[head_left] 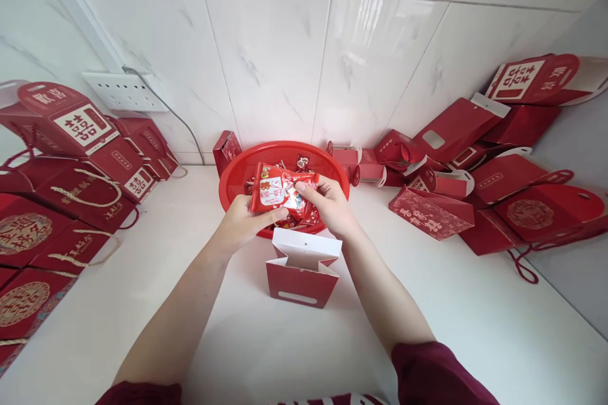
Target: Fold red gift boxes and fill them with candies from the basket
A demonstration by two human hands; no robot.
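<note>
Between my two hands is a shiny red candy packet (272,195) with white patches and printed characters, held over the basket. My left hand (243,220) grips its left end, thumb along the lower edge. On the right end, my right hand (332,202) is closed with the thumb pressed on the front. Beneath lies a red perforated plastic basket (235,168) with small wrapped candies (303,162) in it, partly hidden by the packet and hands. Just in front of the basket a red paper gift box (304,281) stands upright, its top open and white flap raised.
Red gift boxes and bags (85,196) with rope handles are stacked at the left. More red boxes (494,171) pile up at the right by the wall. A power strip (124,92) with a grey cable (175,115) is on the tiled wall behind the white table (228,342).
</note>
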